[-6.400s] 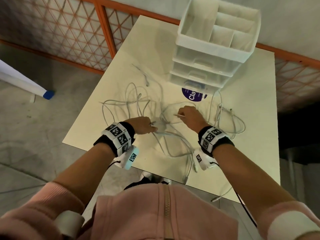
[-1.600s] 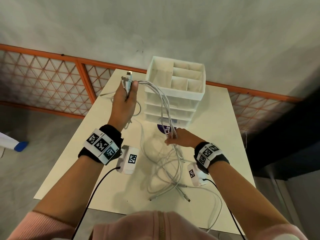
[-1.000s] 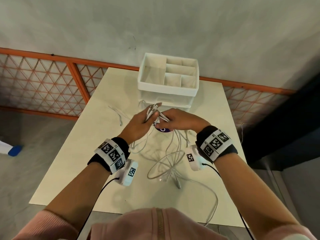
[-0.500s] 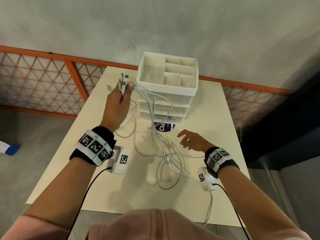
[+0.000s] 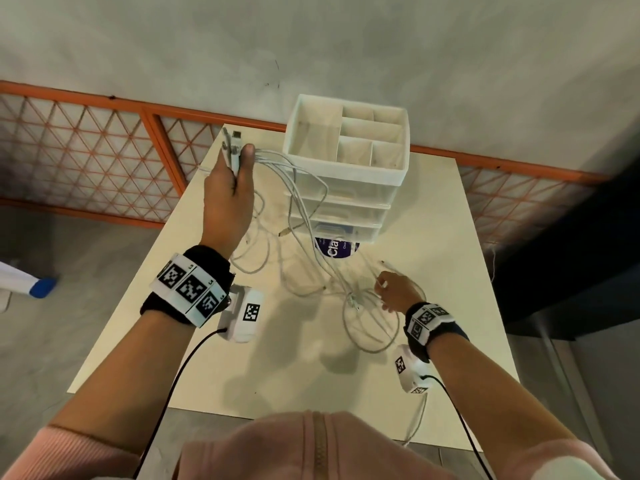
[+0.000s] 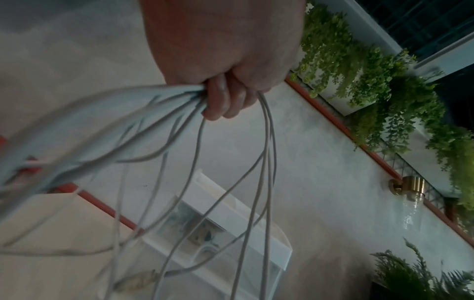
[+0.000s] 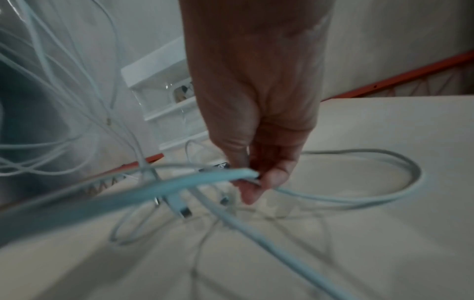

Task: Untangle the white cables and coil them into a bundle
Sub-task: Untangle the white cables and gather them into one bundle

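My left hand (image 5: 230, 188) is raised high over the table's far left and grips a bunch of white cables (image 5: 304, 209) near their plug ends, which stick up above the fist. The left wrist view shows my fingers (image 6: 223, 101) curled round the strands, which hang down in loops. The cables trail down to a loose tangle (image 5: 367, 317) on the cream table (image 5: 242, 368). My right hand (image 5: 394, 289) is low at that tangle, and in the right wrist view its thumb and fingers (image 7: 256, 178) pinch one cable (image 7: 359, 194).
A white drawer organiser (image 5: 349, 168) with open top compartments stands at the back of the table, a purple round label (image 5: 336, 249) at its foot. One cable end (image 5: 415, 427) hangs over the near edge. An orange lattice railing (image 5: 104, 154) and a grey wall lie beyond.
Since half a second ago my right hand has dropped from hovering with spread fingers onto the tangle and pinched a cable. The left hand stays raised with the bunch.
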`<state>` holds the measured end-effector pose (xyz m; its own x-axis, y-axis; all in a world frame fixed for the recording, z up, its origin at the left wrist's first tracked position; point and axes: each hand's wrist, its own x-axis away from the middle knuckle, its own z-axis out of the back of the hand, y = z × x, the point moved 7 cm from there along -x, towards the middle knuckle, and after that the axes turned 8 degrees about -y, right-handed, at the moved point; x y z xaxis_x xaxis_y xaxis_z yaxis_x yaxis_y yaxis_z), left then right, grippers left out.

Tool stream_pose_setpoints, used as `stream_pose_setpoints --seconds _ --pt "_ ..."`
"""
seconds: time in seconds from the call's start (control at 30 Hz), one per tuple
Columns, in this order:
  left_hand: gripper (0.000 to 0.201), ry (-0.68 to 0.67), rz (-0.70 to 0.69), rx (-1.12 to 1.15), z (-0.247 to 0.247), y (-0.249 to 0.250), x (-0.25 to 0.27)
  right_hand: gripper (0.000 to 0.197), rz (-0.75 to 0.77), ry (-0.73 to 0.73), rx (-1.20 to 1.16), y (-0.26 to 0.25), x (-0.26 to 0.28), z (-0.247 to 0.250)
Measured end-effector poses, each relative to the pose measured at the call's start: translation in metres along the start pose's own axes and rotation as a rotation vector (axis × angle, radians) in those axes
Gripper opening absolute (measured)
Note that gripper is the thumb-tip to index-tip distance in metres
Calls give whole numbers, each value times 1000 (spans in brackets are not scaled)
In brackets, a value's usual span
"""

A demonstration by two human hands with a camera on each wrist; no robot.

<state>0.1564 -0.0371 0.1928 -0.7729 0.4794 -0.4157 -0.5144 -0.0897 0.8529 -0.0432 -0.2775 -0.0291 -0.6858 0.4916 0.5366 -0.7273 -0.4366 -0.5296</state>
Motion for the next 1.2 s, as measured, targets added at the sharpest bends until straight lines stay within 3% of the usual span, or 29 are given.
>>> stream_pose_setpoints --seconds 0.2,0.4,0.5,0.57,0.63,0.7,0.77,0.9,1.03,1.2 --pt "33 156 -32 -16 22 3 -6 8 -152 160 88 62 2 20" --pt "28 -5 -53 -59 -9 8 -1 38 -248 196 253 49 4 19" --pt "25 -109 -6 -155 -28 -1 5 48 -119 351 278 20 3 23" --pt "24 -214 31 -222 -42 -11 13 49 92 278 276 -5 -6 13" --pt "28 -284 76 -248 -52 -23 24 50 292 71 293 -25 -14 -10" --pt "34 -308 121 -250 -58 -35 34 55 383 -128 348 -32 -16 -36" --pt "39 -318 147 -271 -60 -42 40 55 386 -177 360 -33 -19 -50" --pt "32 -325 157 -262 -59 -41 40 20 400 -76 210 -37 -25 -43" --pt "25 -362 157 -241 -63 -37 34 14 440 -116 73 -53 -19 -24" --pt "29 -448 210 -147 -74 -44 31 12 481 -396 -11 -117 17 24"
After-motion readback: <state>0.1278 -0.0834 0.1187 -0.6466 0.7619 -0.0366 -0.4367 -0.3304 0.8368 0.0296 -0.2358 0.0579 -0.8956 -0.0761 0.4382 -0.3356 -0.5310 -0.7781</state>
